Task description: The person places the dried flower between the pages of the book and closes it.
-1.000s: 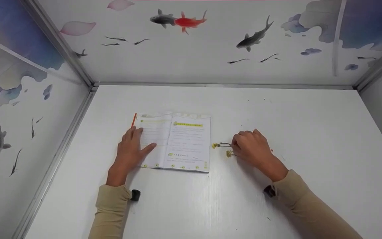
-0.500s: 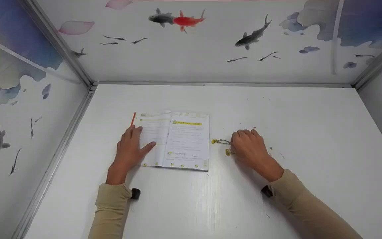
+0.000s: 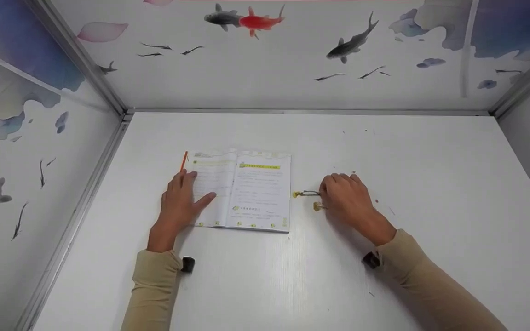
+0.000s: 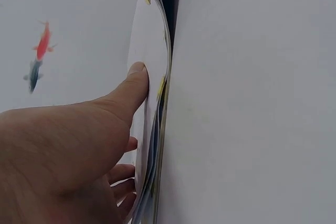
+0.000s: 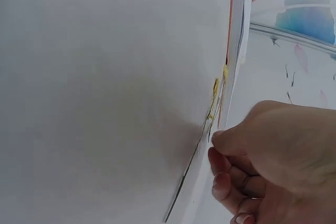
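My left hand (image 3: 178, 202) rests on the left page of an open book (image 3: 260, 197), fingers extended along the page's outer edge and thumb spread across the paper. In the left wrist view the thumb (image 4: 134, 85) presses on the pages. To the right of the book, my right hand (image 3: 347, 195) has curled fingers. Its thumb and forefinger pinch a thin stem of a small dried yellow flower (image 3: 296, 194). Another yellow flower (image 3: 317, 206) lies just below, its stem running under the hand. Stems (image 5: 184, 174) show near the fingertips in the right wrist view.
An orange strip (image 3: 183, 162) sticks out at the book's upper left edge. Small dry bits, one of them a reddish speck (image 3: 377, 201), are scattered on the white table (image 3: 265, 280). Printed panels (image 3: 265, 82) with fish wall in the table's back and sides.
The right hand has shifted slightly left, uncovering a speck beyond its knuckles. The left hand and the book stay in place; the head view has tilted a little.
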Demonstrator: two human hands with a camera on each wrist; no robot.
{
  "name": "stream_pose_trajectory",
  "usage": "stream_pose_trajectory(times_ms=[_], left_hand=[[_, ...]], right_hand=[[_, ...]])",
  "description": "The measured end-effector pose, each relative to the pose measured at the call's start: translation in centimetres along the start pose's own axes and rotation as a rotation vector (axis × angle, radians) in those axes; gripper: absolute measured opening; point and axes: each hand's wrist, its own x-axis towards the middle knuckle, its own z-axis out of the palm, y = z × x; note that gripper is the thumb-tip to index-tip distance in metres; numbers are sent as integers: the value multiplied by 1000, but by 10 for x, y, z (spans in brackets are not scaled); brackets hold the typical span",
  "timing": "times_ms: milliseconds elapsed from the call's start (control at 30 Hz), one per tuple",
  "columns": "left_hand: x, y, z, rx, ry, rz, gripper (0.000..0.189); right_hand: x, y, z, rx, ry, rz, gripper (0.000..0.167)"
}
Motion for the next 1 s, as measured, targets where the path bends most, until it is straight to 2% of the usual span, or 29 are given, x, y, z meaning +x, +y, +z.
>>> stream_pose_trajectory(times_ms=[100,267,367,567,667,833,1000], left_hand=[[1,0,-1,1,-1,-4,88],[1,0,0,5,-4,-8,88],[1,-1,0,10,0,1,88],[0,-2,0,12,11,18,87],[1,-3,1,15,13,7,88],[2,-2,1,4,-2,-16,89],[2,-2,2,0,-6,-25,89]], right_hand=[[5,-1,-3,98,-82,67,5],[13,-4,-5,165,-193,121,11],[15,-5,-6,182,-195,128,4],[15,-10,-3,103,-166,54,12],[14,-11,-2,75,-159,33,13],[14,-10,-2,96,-183,62,11],[20,-12,-7,129,-151,57,7]])
